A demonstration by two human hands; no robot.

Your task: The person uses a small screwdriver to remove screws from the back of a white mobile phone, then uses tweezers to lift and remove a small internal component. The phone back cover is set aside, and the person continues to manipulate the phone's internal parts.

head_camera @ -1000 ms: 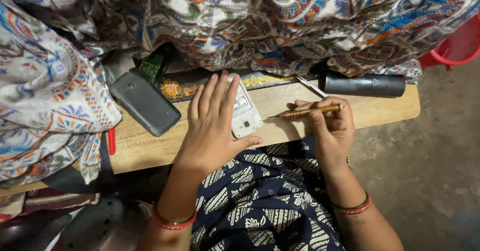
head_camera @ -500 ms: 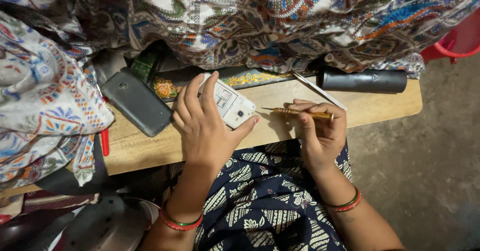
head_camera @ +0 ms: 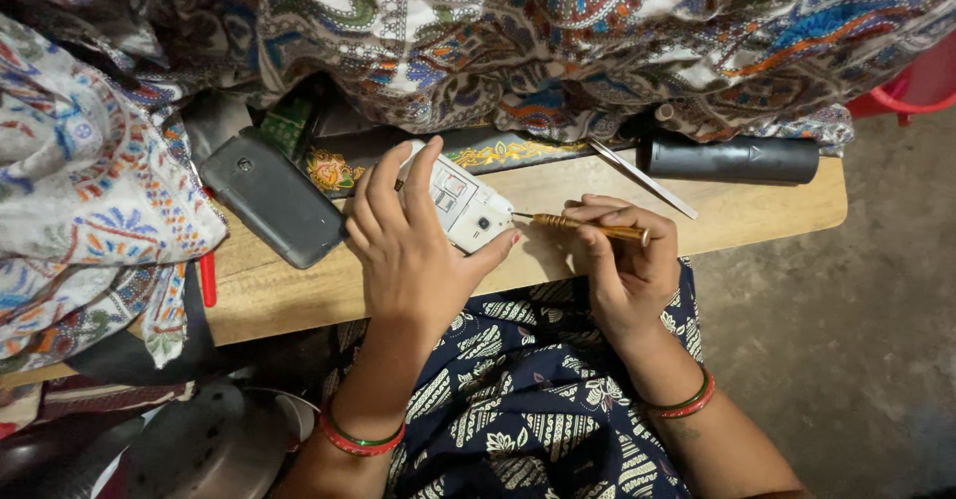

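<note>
My left hand [head_camera: 406, 250] grips a small white phone [head_camera: 465, 205] with its back cover off, tilted up on a wooden board [head_camera: 299, 290]. My right hand [head_camera: 622, 260] holds a thin brass-coloured screwdriver [head_camera: 588, 227] lying level, its tip pointing left at the phone's lower edge. Both wrists wear red and green bangles.
A dark grey phone [head_camera: 274, 198] lies on the board to the left. A black cylinder [head_camera: 735, 158] and metal tweezers [head_camera: 642, 177] lie at the back right. Patterned cloth [head_camera: 518, 31] covers the back and left. A red pen [head_camera: 207, 278] sits by the left edge.
My left hand lifted and tilted the white phone from flat under the palm. The screwdriver swung from pointing up-right to level, its tip now at the phone.
</note>
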